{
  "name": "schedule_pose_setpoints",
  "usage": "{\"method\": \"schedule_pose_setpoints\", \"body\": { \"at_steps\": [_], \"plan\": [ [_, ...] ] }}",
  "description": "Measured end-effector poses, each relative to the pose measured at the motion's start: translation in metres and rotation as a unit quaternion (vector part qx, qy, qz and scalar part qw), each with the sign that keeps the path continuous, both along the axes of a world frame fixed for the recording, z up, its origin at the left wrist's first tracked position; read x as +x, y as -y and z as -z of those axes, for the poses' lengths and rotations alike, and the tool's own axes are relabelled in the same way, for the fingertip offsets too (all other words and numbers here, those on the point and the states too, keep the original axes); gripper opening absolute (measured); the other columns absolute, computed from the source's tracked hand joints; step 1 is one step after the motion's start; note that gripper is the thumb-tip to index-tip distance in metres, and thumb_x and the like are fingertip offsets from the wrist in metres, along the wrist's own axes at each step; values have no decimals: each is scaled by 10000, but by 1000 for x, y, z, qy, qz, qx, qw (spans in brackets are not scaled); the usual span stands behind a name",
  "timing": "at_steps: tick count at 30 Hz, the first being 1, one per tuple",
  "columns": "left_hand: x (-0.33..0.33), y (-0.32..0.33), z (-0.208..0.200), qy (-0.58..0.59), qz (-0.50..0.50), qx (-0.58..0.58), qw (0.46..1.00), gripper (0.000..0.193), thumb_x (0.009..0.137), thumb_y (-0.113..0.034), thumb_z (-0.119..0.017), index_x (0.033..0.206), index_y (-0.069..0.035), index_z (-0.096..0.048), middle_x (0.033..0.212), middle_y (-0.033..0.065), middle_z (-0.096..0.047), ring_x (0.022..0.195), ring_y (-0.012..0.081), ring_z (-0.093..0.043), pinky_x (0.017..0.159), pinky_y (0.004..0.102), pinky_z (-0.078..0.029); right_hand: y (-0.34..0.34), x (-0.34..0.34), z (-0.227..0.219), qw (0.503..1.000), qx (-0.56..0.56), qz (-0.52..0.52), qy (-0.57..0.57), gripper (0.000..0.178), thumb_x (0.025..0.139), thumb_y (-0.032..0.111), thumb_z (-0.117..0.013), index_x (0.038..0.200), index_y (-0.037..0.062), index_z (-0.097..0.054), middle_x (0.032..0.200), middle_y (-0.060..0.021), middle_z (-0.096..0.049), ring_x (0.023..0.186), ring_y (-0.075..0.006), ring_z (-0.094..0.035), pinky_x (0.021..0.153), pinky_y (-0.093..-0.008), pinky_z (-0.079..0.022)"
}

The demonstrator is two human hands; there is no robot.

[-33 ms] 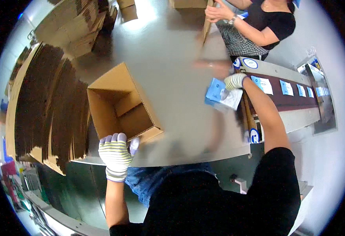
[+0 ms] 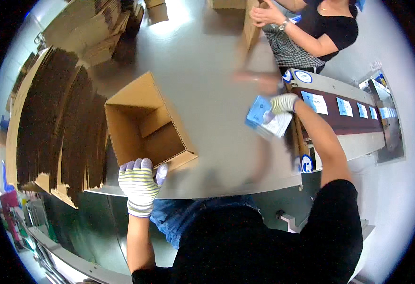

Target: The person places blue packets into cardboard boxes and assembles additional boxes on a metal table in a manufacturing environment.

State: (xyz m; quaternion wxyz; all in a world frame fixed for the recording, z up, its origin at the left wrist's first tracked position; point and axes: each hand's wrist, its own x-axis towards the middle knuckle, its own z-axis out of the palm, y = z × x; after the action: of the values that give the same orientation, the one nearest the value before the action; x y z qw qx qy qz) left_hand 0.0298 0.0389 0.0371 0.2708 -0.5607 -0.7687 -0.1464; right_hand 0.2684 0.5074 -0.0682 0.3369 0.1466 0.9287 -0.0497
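Observation:
An open brown cardboard box [image 2: 124, 130] sits tilted on the grey metal table, its inner walls and floor showing. My left hand [image 2: 139, 185], in a striped knit glove, grips the box's near edge, fingers over the rim and thumb at the side. To the right, my gloved right hand [image 2: 283, 104] reaches across the table by the conveyor end. It is closed on a blue-and-white flat packet [image 2: 279, 124]. Another blue packet [image 2: 259, 109] shows beside or beneath it; how many lie together I cannot tell. The right fingertips are partly blurred.
A conveyor [image 2: 330, 125] at the right carries several blue-and-white packets [image 2: 344, 106] in a row. Stacked flat cardboard [image 2: 51, 128] stands along the left. At the far right a person [image 2: 307, 38] in black holds a cardboard piece [image 2: 251, 28].
The packets under my right hand have shifted and turned slightly. The other person's cardboard piece has tilted a little. My left hand and the box look nearly the same.

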Motion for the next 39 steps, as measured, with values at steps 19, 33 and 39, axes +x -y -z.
{"method": "schedule_pose_setpoints", "body": {
  "at_steps": [19,33,39],
  "plan": [
    [24,-12,5,16,20,35,999,360,757,-435,-654,674,-121,-500,605,45,-486,569,239,-520,551,383,-387,231,-136,-157,740,177,-312,-569,657,798,326,-653,1306,-11,-410,1147,-229,-591,1025,-349,-603,879,-439,-504],
    [71,27,21,-1,56,-47,997,164,679,-211,-545,818,-136,-503,721,32,-456,680,186,-494,614,347,-397,310,-186,-154,928,-231,-270,-108,545,854,197,-600,1335,27,-410,1261,-240,-504,1180,-350,-496,1001,-426,-393],
    [30,17,19,-19,10,-33,999,173,770,-252,-579,882,-134,-521,794,56,-493,744,228,-503,715,390,-414,285,-111,-191,759,-260,-79,-592,426,827,188,-672,1207,45,-543,1132,-147,-607,1051,-295,-596,892,-377,-475]
  ]
}}
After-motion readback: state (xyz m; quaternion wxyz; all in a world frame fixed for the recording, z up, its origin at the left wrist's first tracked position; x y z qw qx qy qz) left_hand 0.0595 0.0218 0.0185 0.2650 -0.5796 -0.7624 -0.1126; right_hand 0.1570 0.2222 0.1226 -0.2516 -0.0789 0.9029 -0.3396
